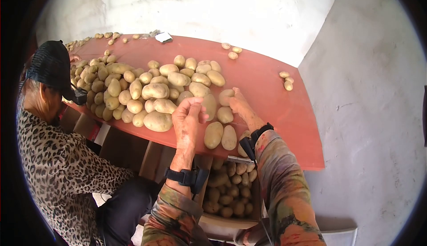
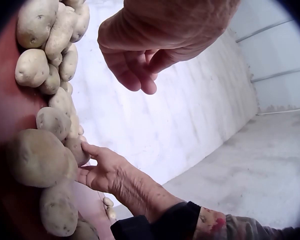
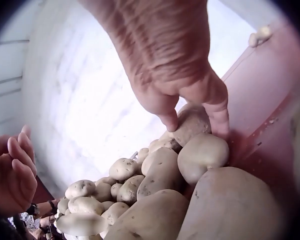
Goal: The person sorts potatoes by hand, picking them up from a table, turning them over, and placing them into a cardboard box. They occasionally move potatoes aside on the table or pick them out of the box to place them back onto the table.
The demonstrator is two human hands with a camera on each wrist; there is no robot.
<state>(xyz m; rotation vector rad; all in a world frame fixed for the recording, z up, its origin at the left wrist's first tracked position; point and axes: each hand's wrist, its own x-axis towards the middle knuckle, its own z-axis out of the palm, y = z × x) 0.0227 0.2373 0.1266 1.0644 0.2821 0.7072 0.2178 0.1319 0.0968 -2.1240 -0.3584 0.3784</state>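
My right hand (image 1: 241,106) grips a potato (image 1: 226,97) at the right end of the pile on the red table. In the right wrist view, thumb and fingers lie on either side of that potato (image 3: 192,125), which sits just behind a rounder potato (image 3: 204,156). My left hand (image 1: 186,120) hovers above the front of the pile, fingers loosely curled with nothing in them. Large potatoes (image 1: 214,135) lie between my forearms near the table's front edge. From the left wrist view, the left hand (image 2: 162,35) hangs apart from the potatoes.
Below the table edge stands a box (image 1: 254,201) with many potatoes inside. A person in a leopard-print top (image 1: 58,175) sits at the left. Small potatoes (image 1: 288,82) lie at the table's right end. A white object (image 1: 163,37) rests at the back edge by the wall.
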